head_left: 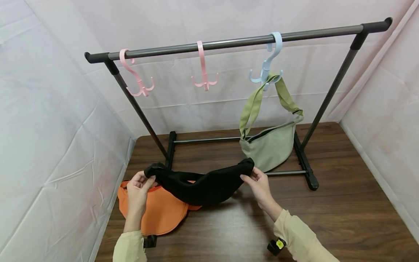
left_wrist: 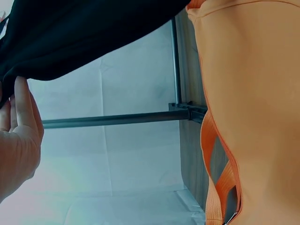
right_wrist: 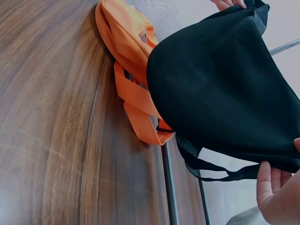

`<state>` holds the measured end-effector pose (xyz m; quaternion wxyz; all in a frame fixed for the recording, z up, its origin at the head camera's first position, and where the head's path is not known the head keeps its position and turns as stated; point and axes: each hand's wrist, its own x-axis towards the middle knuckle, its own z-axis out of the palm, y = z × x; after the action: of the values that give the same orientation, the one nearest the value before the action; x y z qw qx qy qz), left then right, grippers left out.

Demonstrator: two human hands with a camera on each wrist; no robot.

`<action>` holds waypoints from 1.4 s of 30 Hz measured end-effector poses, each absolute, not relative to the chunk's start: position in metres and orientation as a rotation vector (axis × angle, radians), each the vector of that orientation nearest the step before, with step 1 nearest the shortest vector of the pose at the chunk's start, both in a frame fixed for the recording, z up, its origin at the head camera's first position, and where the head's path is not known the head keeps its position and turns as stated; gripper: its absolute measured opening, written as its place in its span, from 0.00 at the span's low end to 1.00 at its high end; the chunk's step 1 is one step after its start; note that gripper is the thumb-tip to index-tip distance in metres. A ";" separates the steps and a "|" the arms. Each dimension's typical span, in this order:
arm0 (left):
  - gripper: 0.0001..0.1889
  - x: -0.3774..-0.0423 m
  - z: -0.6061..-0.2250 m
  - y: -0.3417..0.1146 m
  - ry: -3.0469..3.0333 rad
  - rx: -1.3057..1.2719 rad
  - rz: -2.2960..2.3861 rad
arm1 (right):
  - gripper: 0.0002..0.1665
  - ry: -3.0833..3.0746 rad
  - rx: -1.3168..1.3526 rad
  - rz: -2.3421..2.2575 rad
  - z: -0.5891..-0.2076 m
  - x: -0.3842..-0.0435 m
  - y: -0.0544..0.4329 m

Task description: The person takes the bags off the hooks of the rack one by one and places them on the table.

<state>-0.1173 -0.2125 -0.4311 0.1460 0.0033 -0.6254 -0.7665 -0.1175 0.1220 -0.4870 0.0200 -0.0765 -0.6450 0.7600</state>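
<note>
A black sling bag is stretched between both hands above the table. My left hand pinches its left end, thumb on the near side. The bag's right end is pinched by my right hand. In the right wrist view the black bag shows its rounded body, with a strap hanging below. Under and behind my left hand, an orange bag lies on the table, partly covered by the black one. Its orange strap shows in the right wrist view.
A dark metal rack spans the wooden table. From its bar hang a left pink hook, a middle pink hook and a blue hook. A green bag hangs by its strap from the blue hook. White cloth walls surround the table.
</note>
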 end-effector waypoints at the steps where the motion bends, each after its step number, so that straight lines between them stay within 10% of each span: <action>1: 0.13 -0.117 -0.432 -0.211 -1.820 -0.002 -2.214 | 0.14 -2.000 -0.250 2.355 -0.487 -0.116 0.124; 17: 0.07 -0.130 -0.465 -0.180 -2.405 0.277 -2.188 | 0.04 -2.067 -0.481 2.316 -0.515 -0.096 0.173; 42: 0.14 -0.176 -0.501 -0.142 -2.627 0.517 -2.094 | 0.16 -2.172 -0.796 2.274 -0.557 -0.127 0.203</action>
<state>-0.1762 -0.1418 -0.5010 -0.1282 0.1510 -0.7665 -0.6109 -0.1266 0.2029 -0.5569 -0.0509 -0.2450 -0.6686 0.7002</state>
